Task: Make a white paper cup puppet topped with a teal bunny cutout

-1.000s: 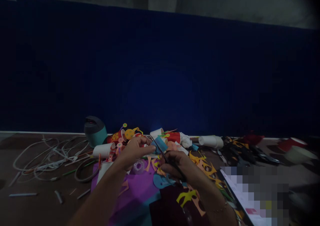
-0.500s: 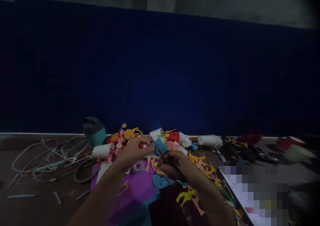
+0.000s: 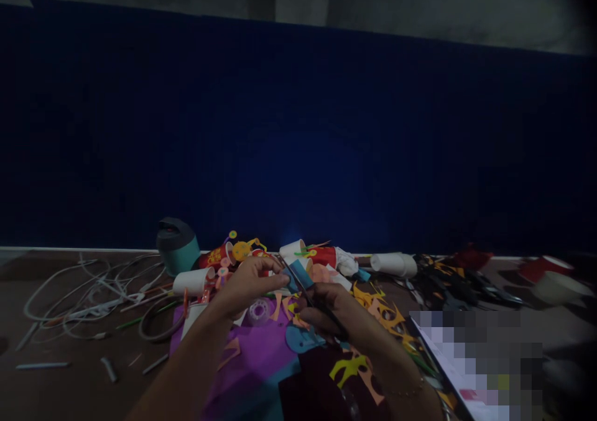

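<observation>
My left hand (image 3: 254, 281) pinches a small piece of blue paper (image 3: 302, 274) between thumb and fingers. Closed round the handles of a pair of scissors (image 3: 308, 298), my right hand (image 3: 333, 309) is just to the right of it. The scissor blades point up and left and lie across the blue paper. Below the hands are a purple sheet (image 3: 261, 346), a clear tape roll (image 3: 259, 311), a round blue cutout (image 3: 302, 339) and a yellow paper scrap (image 3: 347, 369) on a dark sheet (image 3: 308, 390).
White cables (image 3: 84, 303) tangle at the left, near a teal container with a dark lid (image 3: 178, 250). White paper cups (image 3: 394, 263) and a red cup (image 3: 217, 256) lie along the back. Orange scraps (image 3: 387, 312) and a blurred-out flat panel (image 3: 494, 359) are on the right.
The whole view has shifted very slightly. Both hands keep their places, with the scissors still across the blue paper.
</observation>
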Demonstrator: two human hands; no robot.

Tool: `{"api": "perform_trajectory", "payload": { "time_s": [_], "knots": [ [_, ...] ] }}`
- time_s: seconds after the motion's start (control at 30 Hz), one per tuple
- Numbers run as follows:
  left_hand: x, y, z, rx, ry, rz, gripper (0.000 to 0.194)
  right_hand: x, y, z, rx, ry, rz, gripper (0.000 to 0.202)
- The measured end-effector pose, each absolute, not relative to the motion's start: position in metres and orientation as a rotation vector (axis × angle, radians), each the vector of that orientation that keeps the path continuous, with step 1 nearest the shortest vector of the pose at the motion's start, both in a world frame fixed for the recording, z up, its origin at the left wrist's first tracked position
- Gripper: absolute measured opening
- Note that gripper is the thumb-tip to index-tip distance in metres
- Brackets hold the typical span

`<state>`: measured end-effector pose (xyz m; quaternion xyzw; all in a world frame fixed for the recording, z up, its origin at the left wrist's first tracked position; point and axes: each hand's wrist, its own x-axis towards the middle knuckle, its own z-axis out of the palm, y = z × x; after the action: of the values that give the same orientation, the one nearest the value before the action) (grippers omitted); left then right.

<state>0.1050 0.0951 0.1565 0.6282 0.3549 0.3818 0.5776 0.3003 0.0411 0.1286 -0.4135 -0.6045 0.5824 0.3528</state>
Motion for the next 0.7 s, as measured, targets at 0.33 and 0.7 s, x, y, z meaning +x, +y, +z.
{"api": "perform_trajectory", "payload": {
  "time_s": [0.33, 0.7],
  "knots": [
    [0.105, 0.095, 0.155, 1.449, 0.840, 0.892, 0.019, 0.302, 0.039, 0.133, -1.048, -1.598, 1.523, 0.030],
    [0.104, 0.097, 0.150, 1.520, 0.821, 0.847, 0.017, 0.299, 0.039, 0.137, -1.124, -1.589, 1.541, 0.036]
  ]
}}
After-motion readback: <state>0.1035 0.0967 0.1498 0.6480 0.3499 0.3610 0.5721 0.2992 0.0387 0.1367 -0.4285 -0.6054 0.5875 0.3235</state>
